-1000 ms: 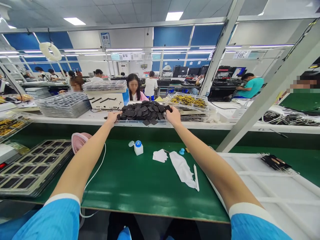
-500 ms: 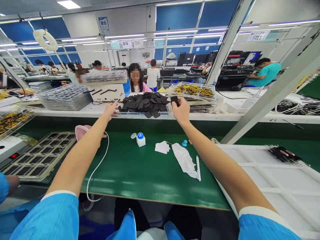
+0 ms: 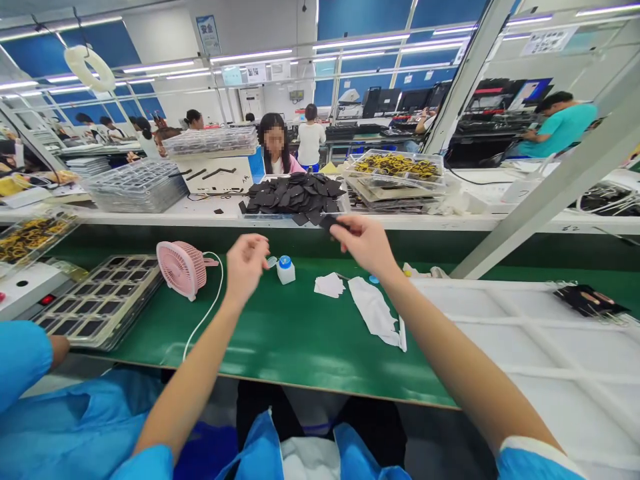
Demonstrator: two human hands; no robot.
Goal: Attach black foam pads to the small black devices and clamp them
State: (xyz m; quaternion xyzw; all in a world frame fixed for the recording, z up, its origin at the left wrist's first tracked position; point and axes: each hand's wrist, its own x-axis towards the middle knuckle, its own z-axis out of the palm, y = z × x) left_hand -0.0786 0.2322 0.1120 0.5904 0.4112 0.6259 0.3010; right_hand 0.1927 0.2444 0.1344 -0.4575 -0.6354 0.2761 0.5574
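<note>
Two characters, 安全, can be read on the wall poster [image 3: 208, 35]. The right hand [image 3: 365, 243] has its grip pinched on a black piece [image 3: 328, 221] just in front of the heap of black pieces [image 3: 295, 194] — it juts leftward, its long axis partly hidden. The left hand [image 3: 246, 268] hangs near the white bottle [image 3: 287, 273], fingers curled — around what, if anything, I cannot tell.
</note>
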